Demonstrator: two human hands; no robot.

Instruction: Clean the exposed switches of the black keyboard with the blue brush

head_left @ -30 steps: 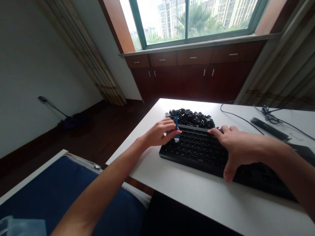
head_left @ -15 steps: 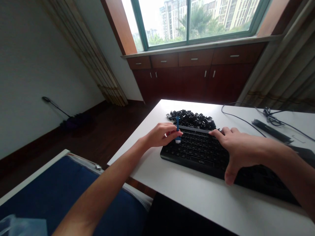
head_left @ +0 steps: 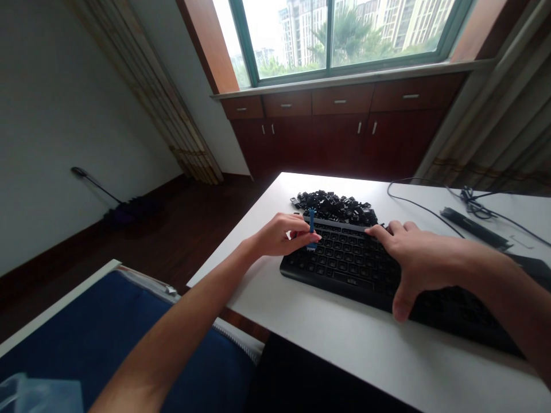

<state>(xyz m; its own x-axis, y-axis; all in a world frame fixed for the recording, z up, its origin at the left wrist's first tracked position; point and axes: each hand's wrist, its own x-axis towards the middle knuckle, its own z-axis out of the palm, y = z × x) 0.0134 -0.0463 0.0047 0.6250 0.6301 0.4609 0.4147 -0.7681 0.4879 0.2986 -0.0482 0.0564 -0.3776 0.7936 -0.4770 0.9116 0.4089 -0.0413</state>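
My left hand (head_left: 282,234) pinches a small blue brush (head_left: 312,222) upright between thumb and fingers. Its pale bristles point down at the left part of a black keyboard (head_left: 336,278), whose keycaps are off so the bare key sockets show. Across the keyboard's middle and right lies my right hand (head_left: 424,264), gripping it with the fingers at the back edge and the thumb at the front edge. That hand and forearm hide much of the right part. Just behind the keyboard is a heap of loose black keycaps (head_left: 340,206).
The keyboard rests on a white table (head_left: 275,298). At the right lie a black cable (head_left: 413,201), a long black bar (head_left: 473,228) and a thin bent metal piece (head_left: 522,243). A blue fabric surface (head_left: 129,321) with a zip is at the lower left.
The brush has shifted very slightly down against the keyboard, and its bristles look shorter or pressed. My right hand stays in place.
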